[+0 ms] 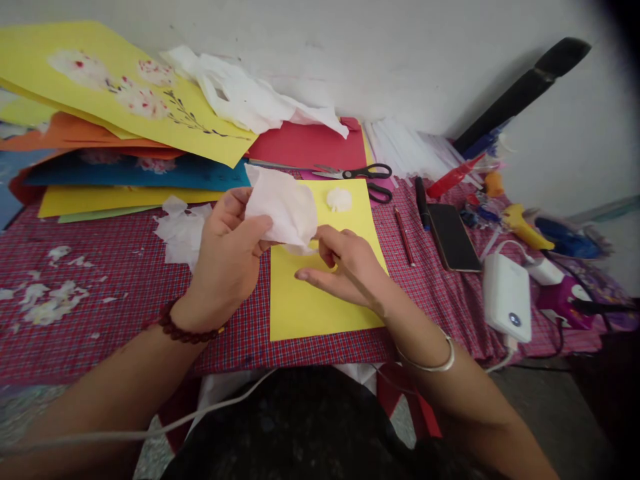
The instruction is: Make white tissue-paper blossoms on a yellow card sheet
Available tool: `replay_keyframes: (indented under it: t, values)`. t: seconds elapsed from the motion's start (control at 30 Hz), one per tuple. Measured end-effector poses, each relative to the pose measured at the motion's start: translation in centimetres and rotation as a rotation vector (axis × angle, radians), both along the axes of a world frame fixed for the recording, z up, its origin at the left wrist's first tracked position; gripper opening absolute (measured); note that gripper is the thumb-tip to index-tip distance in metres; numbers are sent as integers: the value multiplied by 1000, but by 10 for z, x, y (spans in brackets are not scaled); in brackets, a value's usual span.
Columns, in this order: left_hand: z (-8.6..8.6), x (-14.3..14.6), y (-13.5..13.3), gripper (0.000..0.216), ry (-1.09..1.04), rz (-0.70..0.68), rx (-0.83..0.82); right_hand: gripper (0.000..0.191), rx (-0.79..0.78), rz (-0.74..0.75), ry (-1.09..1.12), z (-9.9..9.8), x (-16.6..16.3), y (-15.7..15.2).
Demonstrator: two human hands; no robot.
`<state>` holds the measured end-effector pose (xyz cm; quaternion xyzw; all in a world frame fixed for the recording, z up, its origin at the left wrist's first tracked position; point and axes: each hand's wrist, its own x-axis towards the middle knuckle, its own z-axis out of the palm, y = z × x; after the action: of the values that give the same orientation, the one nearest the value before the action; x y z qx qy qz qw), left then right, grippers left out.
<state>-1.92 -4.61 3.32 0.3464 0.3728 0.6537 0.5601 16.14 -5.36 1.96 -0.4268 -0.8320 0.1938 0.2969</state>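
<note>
My left hand [230,243] pinches a piece of white tissue paper [281,203], thumb in front and fingers behind. It is raised over the left part of a yellow sheet [325,300]. At the tissue's lower right edge is my right hand [345,260], its bent fingers by the paper and its thumb stretched out apart from them. Whether those fingertips touch the tissue is hard to see. A small round white tissue piece [339,199] lies near the top of the yellow sheet. Beside my left hand rests a crumpled heap of white tissue [181,230].
Torn white scraps [55,303] litter the checked cloth [125,267] at left. Coloured sheets [200,177] with a flower picture [145,97] are stacked behind. Scissors [355,175], a pencil [404,237], a phone [455,237] and a white power bank [507,297] with cables lie to the right.
</note>
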Motion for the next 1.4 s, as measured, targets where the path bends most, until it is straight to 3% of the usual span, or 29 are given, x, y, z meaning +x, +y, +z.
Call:
replay_keyframes:
  t: [0.03,0.17,0.23,0.33,0.43,0.57,0.77,0.9,1.1,1.27,1.4]
  values:
    - [-1,1,-1,27,17,-12,15,16,16,-29,-36,-2,-2,0]
    - [-4,5,-4,27,56,-26,84,26,-3,-300,-128,-4,-1,5]
    - [-5,5,-3,28,69,-17,119,26,-38,-348,-148,-3,3,7]
    - [-8,2,2,29,107,-9,160,26,-200,-120,-120,1,12,10]
    - [-13,-2,6,30,128,6,223,32,-372,64,78,4,18,13]
    - [-16,2,1,34,250,-74,279,51,-332,35,310,-1,14,14]
    - [-9,12,-12,31,309,-249,194,34,-246,-85,365,-7,0,7]
    - [-8,10,-10,30,293,-279,73,28,-352,-83,483,-9,-1,12]
    - [-13,5,-3,35,211,-289,27,20,-363,-293,553,-21,8,29]
    - [-8,1,-1,33,208,-209,56,32,-480,-41,481,-5,25,29]
    - [-2,4,-8,28,354,-347,91,44,-369,47,473,14,30,22]
